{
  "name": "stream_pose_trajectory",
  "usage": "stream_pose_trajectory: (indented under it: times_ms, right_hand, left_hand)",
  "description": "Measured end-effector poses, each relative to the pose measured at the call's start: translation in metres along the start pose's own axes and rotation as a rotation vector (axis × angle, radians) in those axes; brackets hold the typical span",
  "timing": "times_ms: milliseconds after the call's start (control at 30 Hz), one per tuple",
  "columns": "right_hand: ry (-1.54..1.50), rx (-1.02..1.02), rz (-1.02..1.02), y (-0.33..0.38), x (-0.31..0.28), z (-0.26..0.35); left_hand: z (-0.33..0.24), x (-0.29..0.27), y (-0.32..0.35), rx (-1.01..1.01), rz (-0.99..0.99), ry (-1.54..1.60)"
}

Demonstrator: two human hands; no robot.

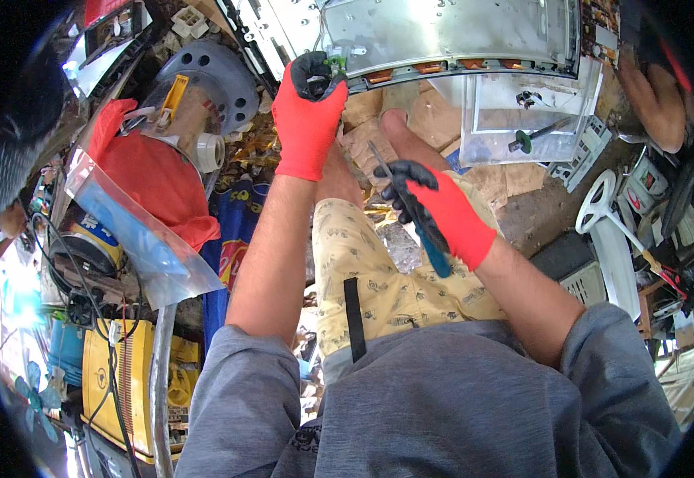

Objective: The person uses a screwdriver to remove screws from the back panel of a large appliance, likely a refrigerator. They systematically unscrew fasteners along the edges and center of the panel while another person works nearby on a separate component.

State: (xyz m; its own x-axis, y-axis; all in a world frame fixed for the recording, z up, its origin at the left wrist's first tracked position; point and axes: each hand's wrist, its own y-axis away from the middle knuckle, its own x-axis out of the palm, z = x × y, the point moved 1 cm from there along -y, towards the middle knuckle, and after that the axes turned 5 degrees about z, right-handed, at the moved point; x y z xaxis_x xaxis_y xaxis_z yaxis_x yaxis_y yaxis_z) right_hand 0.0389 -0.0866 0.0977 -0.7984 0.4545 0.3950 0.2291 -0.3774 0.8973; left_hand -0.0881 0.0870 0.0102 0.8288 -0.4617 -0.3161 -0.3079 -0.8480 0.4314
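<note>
My left hand (308, 115), in a red and black glove, grips the near left corner of a flat silvery metal panel (450, 32) that lies ahead of my knees. My right hand (441, 209), gloved the same way, is closed around a screwdriver (417, 215) with a dark blue handle; its thin shaft points up and left toward the panel's edge and stops short of it. Copper-coloured parts (426, 70) show along the panel's near edge. My bare feet and patterned yellow shorts lie between the hands.
A second screwdriver with a green collar (531, 137) rests on a clear plastic sheet at the right. A grey motor housing (207, 76), red cloth (156, 179), clear plastic bag (136, 231) and yellow box (128, 382) crowd the left. White plastic parts (609, 231) lie at the right.
</note>
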Motion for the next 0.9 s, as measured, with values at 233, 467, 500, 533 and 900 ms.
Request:
stream_pose_trajectory:
  times_ms: [233,467,500,533,900]
  right_hand:
    - [0.025,-0.096,-0.106,-0.042,0.018,0.060]
    - [0.272,-0.095,-0.189,-0.064,0.013,0.075]
    - [0.261,-0.084,-0.190,-0.064,0.015,0.077]
    - [0.251,-0.073,-0.191,-0.064,0.017,0.077]
    - [0.223,-0.106,-0.129,-0.065,0.007,0.075]
  left_hand:
    - [0.002,-0.004,0.001,0.060,-0.015,-0.028]
    - [0.004,-0.001,0.004,0.090,-0.024,-0.016]
    - [0.005,-0.001,0.005,0.086,-0.026,-0.016]
    - [0.007,-0.001,0.006,0.083,-0.028,-0.017]
    - [0.002,-0.001,0.009,0.107,-0.024,-0.062]
